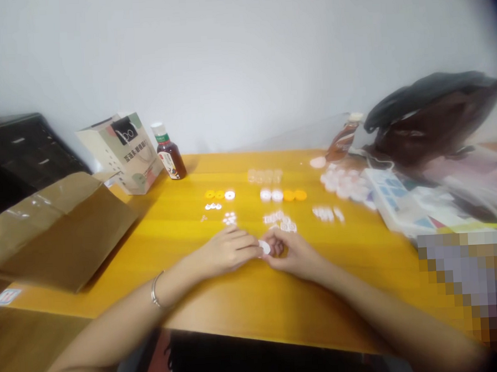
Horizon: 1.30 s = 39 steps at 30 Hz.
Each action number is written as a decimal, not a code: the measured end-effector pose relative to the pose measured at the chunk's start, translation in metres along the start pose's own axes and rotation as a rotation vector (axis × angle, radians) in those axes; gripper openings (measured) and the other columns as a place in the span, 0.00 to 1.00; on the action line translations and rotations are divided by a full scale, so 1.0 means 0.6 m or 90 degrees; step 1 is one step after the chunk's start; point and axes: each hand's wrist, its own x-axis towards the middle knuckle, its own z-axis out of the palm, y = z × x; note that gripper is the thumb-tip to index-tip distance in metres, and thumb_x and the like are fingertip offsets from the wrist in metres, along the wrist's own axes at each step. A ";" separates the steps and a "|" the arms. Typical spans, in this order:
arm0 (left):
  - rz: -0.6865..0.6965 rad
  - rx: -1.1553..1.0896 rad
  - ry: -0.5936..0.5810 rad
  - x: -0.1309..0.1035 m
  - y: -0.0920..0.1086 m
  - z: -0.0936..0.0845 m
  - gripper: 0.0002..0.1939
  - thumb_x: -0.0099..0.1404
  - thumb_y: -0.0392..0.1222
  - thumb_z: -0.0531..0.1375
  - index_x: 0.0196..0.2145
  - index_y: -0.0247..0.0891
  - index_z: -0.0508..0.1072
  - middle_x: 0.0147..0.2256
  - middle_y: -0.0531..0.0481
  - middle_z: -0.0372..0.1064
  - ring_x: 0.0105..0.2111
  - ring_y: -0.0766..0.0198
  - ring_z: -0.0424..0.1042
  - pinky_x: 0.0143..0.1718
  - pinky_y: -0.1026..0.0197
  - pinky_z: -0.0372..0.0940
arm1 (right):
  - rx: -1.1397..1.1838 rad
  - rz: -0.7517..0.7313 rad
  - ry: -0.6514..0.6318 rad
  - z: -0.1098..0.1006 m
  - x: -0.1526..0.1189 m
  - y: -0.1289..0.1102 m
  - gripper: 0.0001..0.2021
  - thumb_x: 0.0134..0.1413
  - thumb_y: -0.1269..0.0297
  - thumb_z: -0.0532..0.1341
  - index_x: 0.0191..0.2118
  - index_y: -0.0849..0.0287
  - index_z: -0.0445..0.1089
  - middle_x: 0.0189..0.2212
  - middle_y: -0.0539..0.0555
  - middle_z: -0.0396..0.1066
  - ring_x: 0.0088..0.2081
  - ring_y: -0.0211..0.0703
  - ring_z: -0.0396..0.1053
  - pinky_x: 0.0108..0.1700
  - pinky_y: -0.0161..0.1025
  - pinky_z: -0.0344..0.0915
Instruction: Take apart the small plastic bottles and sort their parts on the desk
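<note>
Both my hands meet low over the yellow wooden table [204, 299]. Between their fingertips is a small white round piece [264, 247]; its exact kind cannot be made out. My left hand [229, 250] pinches it from the left, and my right hand [294, 254] grips it from the right with curled fingers. Just beyond the hands lie small white rings [290, 227] in a group and several tiny white pieces [229, 218]. Farther back are yellow discs [214, 194], orange discs [294, 195], white discs [271, 195] and a row of clear pieces [264, 176].
On the left are an open cardboard box [63, 234], a printed paper bag [134, 158] and a dark sauce bottle [172, 159]. At right lie a pile of pale round pieces [346, 182], a tilted bottle [344, 138], a white box [393, 200] and a dark bag [431, 110].
</note>
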 end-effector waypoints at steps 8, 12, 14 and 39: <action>-0.023 0.001 -0.012 -0.009 -0.022 0.005 0.08 0.66 0.37 0.49 0.38 0.38 0.67 0.34 0.49 0.69 0.34 0.67 0.64 0.36 0.61 0.56 | 0.018 0.003 0.012 0.003 0.000 0.011 0.13 0.48 0.61 0.59 0.40 0.59 0.63 0.19 0.44 0.57 0.20 0.31 0.54 0.22 0.30 0.54; -0.128 0.003 0.030 -0.008 -0.087 0.014 0.09 0.66 0.38 0.49 0.38 0.37 0.68 0.36 0.48 0.69 0.36 0.66 0.65 0.36 0.62 0.54 | 0.011 0.008 0.076 0.001 0.001 0.014 0.16 0.50 0.60 0.58 0.45 0.58 0.60 0.20 0.44 0.56 0.20 0.31 0.53 0.23 0.30 0.54; -0.169 0.045 0.034 -0.001 -0.127 0.022 0.09 0.65 0.40 0.50 0.37 0.37 0.69 0.36 0.47 0.69 0.36 0.65 0.65 0.36 0.61 0.52 | 0.013 0.008 0.093 0.002 0.001 0.017 0.14 0.51 0.60 0.56 0.44 0.58 0.60 0.20 0.44 0.56 0.20 0.32 0.54 0.23 0.31 0.55; -0.335 0.060 -0.051 0.046 -0.211 0.080 0.09 0.62 0.41 0.53 0.30 0.39 0.73 0.33 0.48 0.70 0.38 0.60 0.64 0.39 0.57 0.47 | -0.079 -0.001 0.171 -0.035 0.008 0.022 0.10 0.53 0.60 0.53 0.36 0.59 0.67 0.20 0.47 0.62 0.22 0.34 0.60 0.25 0.31 0.59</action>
